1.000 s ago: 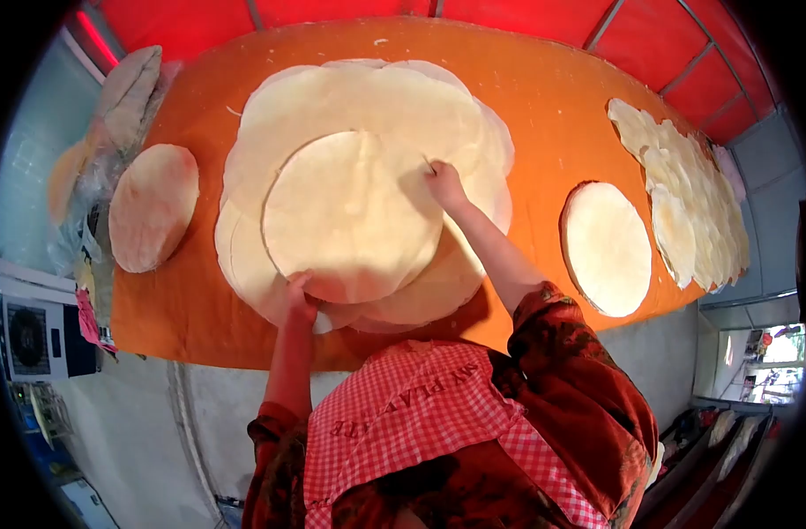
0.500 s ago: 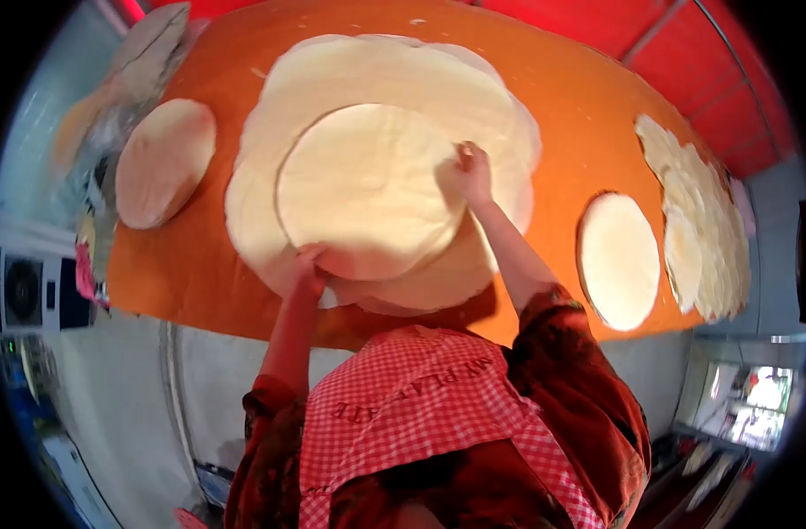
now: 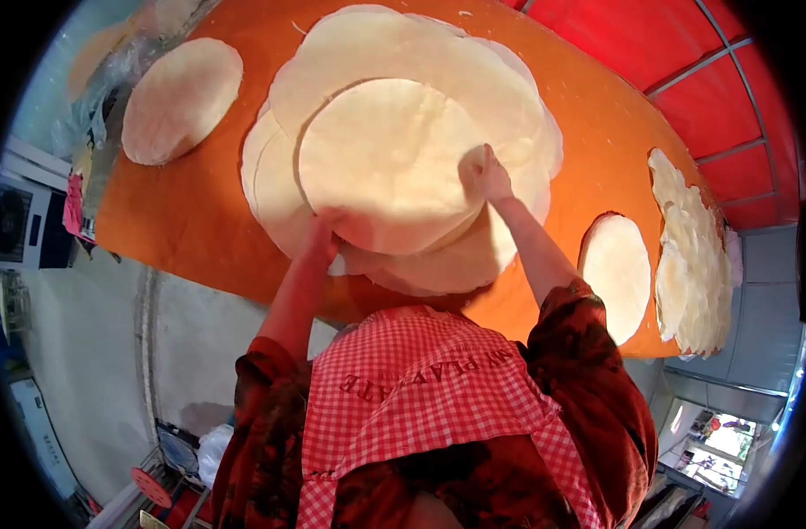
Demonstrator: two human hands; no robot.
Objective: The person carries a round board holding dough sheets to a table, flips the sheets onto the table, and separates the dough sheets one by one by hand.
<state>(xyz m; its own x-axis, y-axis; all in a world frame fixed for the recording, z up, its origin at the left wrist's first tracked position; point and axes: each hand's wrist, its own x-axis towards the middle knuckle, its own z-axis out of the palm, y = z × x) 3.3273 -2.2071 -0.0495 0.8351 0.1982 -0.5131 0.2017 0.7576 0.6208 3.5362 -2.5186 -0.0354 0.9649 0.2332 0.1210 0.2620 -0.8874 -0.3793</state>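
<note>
A round, thin dough sheet (image 3: 390, 159) lies over a pile of wider, overlapping dough sheets (image 3: 332, 44) on the orange table. My left hand (image 3: 325, 231) is closed at its lower-left edge, the fingertips partly lost against the pale dough. At the right edge of the same sheet, my right hand (image 3: 492, 179) is closed with the fingers curled in and casts a shadow on the dough. The sheet's lower side appears slightly raised between my hands.
Another round dough piece (image 3: 184, 101) sits at the table's left, and a thicker-looking round stack (image 3: 616, 275) at the right. Beyond it is a pile of folded, layered sheets (image 3: 690, 264). Clear plastic (image 3: 90, 110) lies past the left edge of the orange table (image 3: 182, 238).
The view has turned and shifted, so the table appears tilted. Both hands stay at the round sheet's edges; my right hand's fingers have closed in at the right edge.
</note>
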